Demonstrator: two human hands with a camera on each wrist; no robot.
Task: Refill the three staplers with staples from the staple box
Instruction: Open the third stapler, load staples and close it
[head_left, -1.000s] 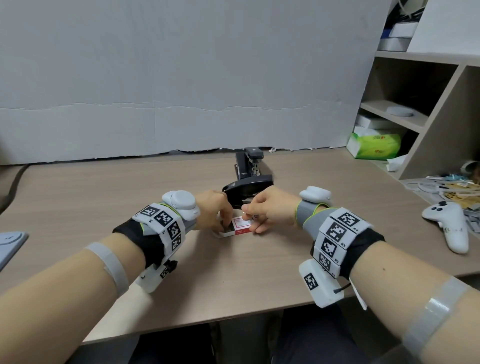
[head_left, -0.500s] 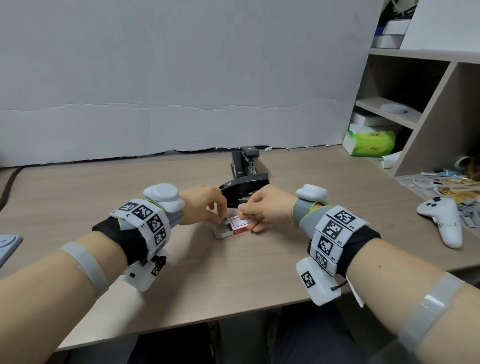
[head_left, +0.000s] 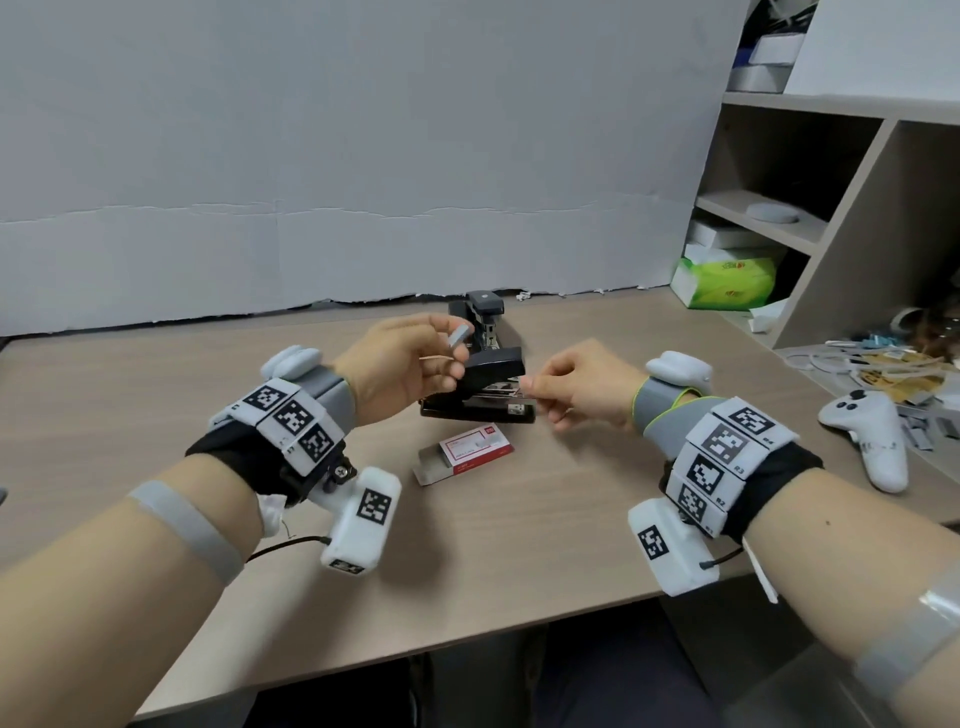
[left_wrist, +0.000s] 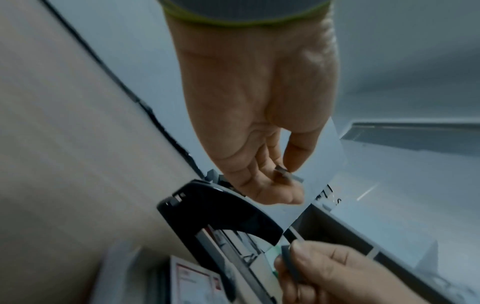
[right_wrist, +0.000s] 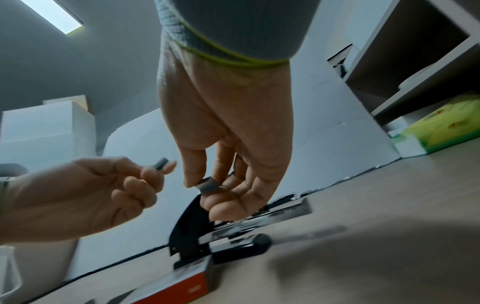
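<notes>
My left hand (head_left: 453, 347) is raised over the table and pinches a short grey staple strip (head_left: 460, 336) between thumb and fingers; the left wrist view shows this strip (left_wrist: 285, 174) at the fingertips. My right hand (head_left: 531, 388) pinches a second staple strip (right_wrist: 207, 186) just right of the open black stapler (head_left: 483, 389), whose top is swung up and whose metal channel is bare. Another stapler (head_left: 485, 310) stands behind it. The red and white staple box (head_left: 470, 449) lies in front, its tray slid partly out to the left.
A white game controller (head_left: 865, 431) lies at the right, with loose clutter (head_left: 883, 364) behind it. A shelf unit (head_left: 831, 234) and a green tissue pack (head_left: 727, 283) stand at the back right. A white board closes off the back of the table (head_left: 156, 405).
Both hands have lifted off the staple box, each carrying a piece of staple strip, and now hover by the open stapler. The box stays on the table with its tray out.
</notes>
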